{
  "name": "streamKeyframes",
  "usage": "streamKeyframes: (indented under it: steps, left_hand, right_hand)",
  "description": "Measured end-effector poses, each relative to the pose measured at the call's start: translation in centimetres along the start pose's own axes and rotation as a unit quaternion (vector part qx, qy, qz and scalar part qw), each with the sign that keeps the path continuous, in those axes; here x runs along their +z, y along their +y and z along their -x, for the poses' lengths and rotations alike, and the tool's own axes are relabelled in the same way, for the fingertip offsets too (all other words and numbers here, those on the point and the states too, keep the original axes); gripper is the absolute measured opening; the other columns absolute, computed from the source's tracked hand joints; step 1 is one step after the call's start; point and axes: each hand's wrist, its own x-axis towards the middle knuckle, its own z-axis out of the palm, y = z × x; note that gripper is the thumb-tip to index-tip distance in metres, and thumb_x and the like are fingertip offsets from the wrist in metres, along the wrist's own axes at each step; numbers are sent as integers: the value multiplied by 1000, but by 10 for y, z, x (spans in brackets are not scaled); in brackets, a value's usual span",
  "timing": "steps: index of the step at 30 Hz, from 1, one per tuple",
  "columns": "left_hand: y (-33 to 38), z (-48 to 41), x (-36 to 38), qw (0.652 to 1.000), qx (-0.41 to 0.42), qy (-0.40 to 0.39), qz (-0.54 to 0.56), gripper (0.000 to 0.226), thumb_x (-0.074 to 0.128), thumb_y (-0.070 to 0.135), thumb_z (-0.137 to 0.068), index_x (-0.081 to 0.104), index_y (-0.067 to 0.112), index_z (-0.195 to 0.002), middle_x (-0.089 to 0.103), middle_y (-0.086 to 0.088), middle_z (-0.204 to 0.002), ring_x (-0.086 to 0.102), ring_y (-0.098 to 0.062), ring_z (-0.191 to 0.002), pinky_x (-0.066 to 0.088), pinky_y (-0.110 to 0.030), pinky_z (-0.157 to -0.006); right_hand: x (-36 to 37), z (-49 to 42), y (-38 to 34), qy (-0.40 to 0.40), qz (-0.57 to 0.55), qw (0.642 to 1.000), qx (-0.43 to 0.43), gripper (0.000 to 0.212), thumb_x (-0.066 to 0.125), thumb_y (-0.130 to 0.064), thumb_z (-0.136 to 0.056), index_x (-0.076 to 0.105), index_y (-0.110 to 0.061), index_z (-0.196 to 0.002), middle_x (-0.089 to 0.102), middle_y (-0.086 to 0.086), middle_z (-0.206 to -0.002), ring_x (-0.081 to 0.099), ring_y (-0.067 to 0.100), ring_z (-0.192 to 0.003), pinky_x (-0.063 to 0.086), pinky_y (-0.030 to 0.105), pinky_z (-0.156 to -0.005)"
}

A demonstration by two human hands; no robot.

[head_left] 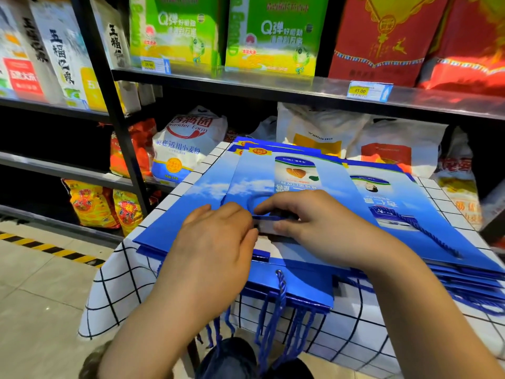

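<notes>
A stack of flat blue paper gift bags (295, 181) with blue cord handles lies on a small table under a white black-checked cloth (123, 285). My left hand (218, 242) lies palm down on the near part of the top bag, its fingertips at the bag's folded edge. My right hand (308, 222) pinches that folded edge between thumb and fingers, beside the left hand. A second pile of the same bags (410, 214) fans out to the right. Blue cords (276, 315) hang off the table's near side.
Black store shelves (246, 83) stand right behind the table, with green boxes, red bags and white flour sacks (185, 149). Yellow price tags (369, 91) sit on the shelf edge. Tiled floor with a yellow-black stripe (52, 250) lies to the left.
</notes>
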Motion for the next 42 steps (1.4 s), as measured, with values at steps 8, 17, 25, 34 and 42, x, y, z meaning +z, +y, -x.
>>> streamKeyframes:
  steps: [8, 17, 25, 34, 42]
  left_hand:
    - [-1, 10, -5, 994, -33, -33, 95, 19, 43, 44, -75, 35, 29, -65, 56, 9, -70, 60, -15, -68, 48, -33, -52]
    - [-9, 13, -4, 992, -52, -62, 93, 13, 65, 33, -80, 53, 31, -77, 59, 14, -77, 56, -8, -71, 43, -23, -60]
    - [-12, 9, -7, 989, -20, -83, 124, 21, 50, 50, -78, 49, 29, -76, 58, 10, -75, 57, -11, -71, 48, -35, -61]
    - [-16, 12, -10, 983, -26, -73, 165, 31, 36, 57, -73, 47, 37, -93, 64, 15, -85, 64, -7, -85, 54, -37, -70]
    - [-20, 16, -8, 982, -18, -108, 153, 43, 37, 67, -64, 43, 42, -98, 49, 24, -109, 56, 3, -97, 52, -32, -78]
  right_hand:
    - [-3, -5, 2, -98, -66, 993, -6, 37, 45, -14, -94, 54, -40, -119, 51, -27, -81, 48, -9, -75, 36, 3, -71]
    - [8, -9, 9, -16, -11, 1000, 1, 18, 58, -23, -88, 55, -29, -71, 56, -17, -70, 50, -5, -63, 35, 12, -60]
    - [9, -4, 13, 30, 41, 999, 19, 27, 56, -31, -88, 47, -35, -63, 52, -19, -66, 46, -2, -65, 45, 33, -71]
    - [5, -2, 10, 49, 42, 998, 20, 26, 47, -35, -93, 43, -33, -67, 51, -12, -73, 47, 11, -71, 41, 33, -68]
    - [7, 4, 17, 85, 12, 994, 60, 8, 50, -36, -90, 51, -34, -83, 57, -11, -80, 52, 17, -83, 47, 37, -76]
